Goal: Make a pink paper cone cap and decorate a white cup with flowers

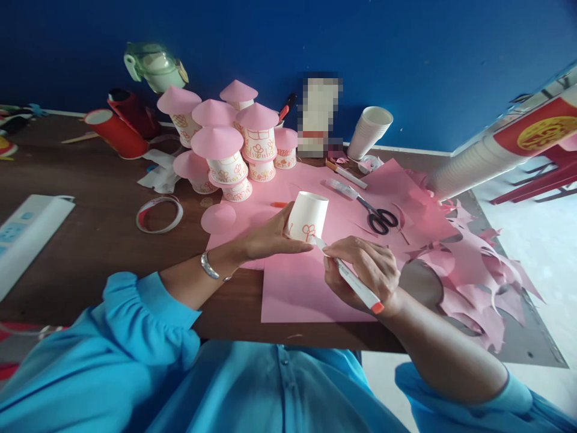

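My left hand (pixel 270 237) grips a white paper cup (pixel 311 210), held upside down over pink paper sheets (pixel 297 294). An orange flower outline shows low on the cup's side. My right hand (pixel 363 270) is closed round a white marker (pixel 358 285) with an orange end, and the marker's tip touches the cup beside the flower. Behind my left hand stand several decorated cups with pink cone roofs (pixel 217 141). A loose pink cone (pixel 219 218) lies in front of them, and an orange marker cap (pixel 279 204) is close to the held cup.
Black-handled scissors (pixel 381 219) lie right of the cup, near pink scraps (pixel 478 270). A tape roll (pixel 159 214) and a white power strip (pixel 33 234) are at left. White cup stacks (pixel 369 132), red cups (pixel 117 133) and a green-lidded bottle (pixel 157 69) stand behind.
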The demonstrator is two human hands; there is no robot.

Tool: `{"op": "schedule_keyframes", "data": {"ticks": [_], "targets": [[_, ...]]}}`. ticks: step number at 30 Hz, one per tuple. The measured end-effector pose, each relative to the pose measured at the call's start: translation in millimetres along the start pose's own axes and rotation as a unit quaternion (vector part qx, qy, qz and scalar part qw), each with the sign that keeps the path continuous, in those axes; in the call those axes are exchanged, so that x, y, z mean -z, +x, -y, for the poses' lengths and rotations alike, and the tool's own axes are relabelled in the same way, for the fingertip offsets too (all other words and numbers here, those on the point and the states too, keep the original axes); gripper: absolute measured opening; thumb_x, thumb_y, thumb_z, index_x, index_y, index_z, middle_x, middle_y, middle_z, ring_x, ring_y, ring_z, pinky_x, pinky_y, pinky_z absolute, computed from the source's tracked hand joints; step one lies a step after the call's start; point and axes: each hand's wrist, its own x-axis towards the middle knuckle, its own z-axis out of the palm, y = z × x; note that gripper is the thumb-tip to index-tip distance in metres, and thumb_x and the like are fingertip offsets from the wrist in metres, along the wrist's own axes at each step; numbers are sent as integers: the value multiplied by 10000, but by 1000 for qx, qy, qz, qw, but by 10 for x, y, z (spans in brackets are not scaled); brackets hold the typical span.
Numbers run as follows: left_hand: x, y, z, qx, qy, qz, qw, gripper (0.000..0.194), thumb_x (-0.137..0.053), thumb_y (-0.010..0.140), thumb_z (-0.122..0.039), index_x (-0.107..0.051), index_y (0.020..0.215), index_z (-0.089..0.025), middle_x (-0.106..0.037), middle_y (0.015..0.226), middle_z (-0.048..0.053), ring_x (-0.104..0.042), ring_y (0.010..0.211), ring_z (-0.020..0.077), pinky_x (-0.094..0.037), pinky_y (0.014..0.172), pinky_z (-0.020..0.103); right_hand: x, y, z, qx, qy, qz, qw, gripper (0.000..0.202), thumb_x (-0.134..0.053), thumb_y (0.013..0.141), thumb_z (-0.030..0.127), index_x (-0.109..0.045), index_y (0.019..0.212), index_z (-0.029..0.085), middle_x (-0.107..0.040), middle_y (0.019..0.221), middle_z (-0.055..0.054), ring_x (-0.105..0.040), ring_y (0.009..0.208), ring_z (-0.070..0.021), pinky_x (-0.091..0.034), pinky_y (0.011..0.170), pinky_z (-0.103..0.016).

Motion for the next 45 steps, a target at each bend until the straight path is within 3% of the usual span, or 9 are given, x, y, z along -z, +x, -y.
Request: {"op": "schedule_keyframes", "data": {"ticks": [26, 34, 40, 45], "targets": [[17, 23, 72, -3, 28, -5, 1000, 733, -869, 740, -463, -465, 1292, -200, -589, 1053, 61, -577, 942, 223, -490, 746, 336, -9, -6, -3, 14, 14, 13, 1000, 152, -609, 900, 54, -603, 1013, 154, -719, 728, -50, -685, 601, -152, -581, 545, -267], [15, -14, 12, -14, 0, -3, 1000, 592, -854, 774, -425, -524, 1213, -205, -626, 1069, 61, -594, 972, 221, -493, 813, 351, 43, -26, -14, 17, 14, -51, 998, 122, -607, 931, 113, -631, 1047, 144, -693, 744, -46, -674, 610, -156, -577, 527, -266], [76, -23, 105, 6, -67, 2, 998, 530, -833, 813, -336, -545, 1246, -230, -643, 1113, 50, -614, 1034, 228, -508, 864, 367, 68, -85, -92, -10, 4, -31, 999, 251, -578, 1001, 216, -600, 1242, 149, -706, 907, -103, -714, 778, -206, -610, 604, -318], [46, 9, 119, -42, -130, -25, 990, 496, -820, 822, -248, -565, 1248, -261, -632, 1238, 63, -599, 1194, 261, -522, 972, 412, 17, -117, -112, -61, 3, -28, 998, 317, -568, 1012, 235, -575, 1326, 193, -740, 1024, -122, -740, 918, -245, -637, 720, -381]]}}
